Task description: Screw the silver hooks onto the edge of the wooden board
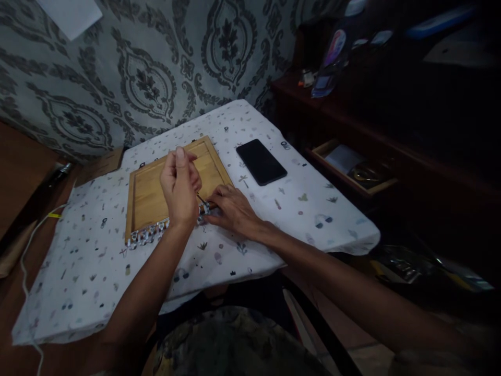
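A wooden board with a raised frame [151, 196] lies on the table, and several shiny metal fittings [146, 235] line its near edge. My left hand [180, 180] is above the board, its fingers curled and thumb upward. From behind it a thin dark rod [202, 199] slants down to the fittings near the right corner; the hand hides its other end. My right hand [233, 211] is closed at that near right corner, thumb and fingers on either side of the edge beside the last fitting.
A black phone [261, 162] lies right of the board on the patterned white tablecloth [313, 224]. Cardboard [99, 166] lies by the wall at left, and a white cable [24, 277] hangs there. At right are an open drawer [352, 167] and a plastic bottle [334, 52].
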### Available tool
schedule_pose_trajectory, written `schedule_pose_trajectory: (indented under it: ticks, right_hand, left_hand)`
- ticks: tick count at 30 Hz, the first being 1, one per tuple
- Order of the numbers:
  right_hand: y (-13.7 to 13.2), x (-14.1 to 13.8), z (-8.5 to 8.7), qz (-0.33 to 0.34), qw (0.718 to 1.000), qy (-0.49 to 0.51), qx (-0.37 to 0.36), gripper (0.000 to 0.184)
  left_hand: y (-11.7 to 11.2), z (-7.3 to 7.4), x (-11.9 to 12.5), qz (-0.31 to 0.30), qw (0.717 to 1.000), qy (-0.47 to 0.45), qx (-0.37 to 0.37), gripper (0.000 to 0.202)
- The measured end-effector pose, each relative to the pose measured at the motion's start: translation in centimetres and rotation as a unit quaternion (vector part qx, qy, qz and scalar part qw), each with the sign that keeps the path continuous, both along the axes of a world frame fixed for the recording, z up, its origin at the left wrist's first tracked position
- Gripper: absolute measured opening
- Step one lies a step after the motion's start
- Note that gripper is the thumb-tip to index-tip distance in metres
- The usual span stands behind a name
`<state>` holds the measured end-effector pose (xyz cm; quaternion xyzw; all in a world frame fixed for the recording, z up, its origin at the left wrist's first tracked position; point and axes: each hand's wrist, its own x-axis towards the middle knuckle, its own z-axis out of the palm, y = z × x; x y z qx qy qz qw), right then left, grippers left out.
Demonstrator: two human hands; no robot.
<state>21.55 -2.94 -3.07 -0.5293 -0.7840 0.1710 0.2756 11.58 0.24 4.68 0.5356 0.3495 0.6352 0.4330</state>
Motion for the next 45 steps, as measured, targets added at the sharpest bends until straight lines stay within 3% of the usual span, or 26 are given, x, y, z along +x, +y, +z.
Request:
schedule_pose_trajectory:
  ticks: [11,13,17,20,28,38,40,45]
  right_hand:
    - [0.1,0.2,-0.4,0.007,1.000,0.010,0.011,0.032]
    - [0.1,0.2,-0.5,0.006,1.000,0.013,0.013,0.031]
    - [0.2,0.1,-0.6,0.008,1.000,0.008,0.017,0.036]
    - [0.3,0.1,-0.7,0.006,1.000,0.006,0.024,0.038]
    - [-0.1,0.2,-0.3,0.009,0.999,0.029,0.009,0.030]
    - [0.1,0.0,-0.4,0.002,1.000,0.019,0.015,0.026]
    - [0.0,0.0,-0.3,0.005,1.000,0.016,0.012,0.027]
    - [0.0,0.1,-0.2,0.011,1.000,0.004,0.014,0.032]
  left_hand:
    - [2.4,0.8,-0.4,-0.166,0.980,0.086,-0.064,0.051]
    - [2.2,0.6,-0.5,-0.144,0.984,0.090,-0.051,0.049]
    - [1.2,0.1,-0.3,-0.035,0.996,0.077,0.022,0.044]
    - [0.5,-0.1,0.0,-0.019,0.998,0.047,0.031,0.047]
    - [1.8,-0.1,0.0,-0.086,0.996,0.019,0.004,0.046]
    - [3.1,1.0,-0.9,-0.204,0.973,0.082,-0.074,0.045]
    - [2.9,0.7,-0.9,-0.183,0.978,0.087,-0.051,0.045]
    - [1.1,-0.3,-0.4,-0.030,0.997,0.063,0.039,0.047]
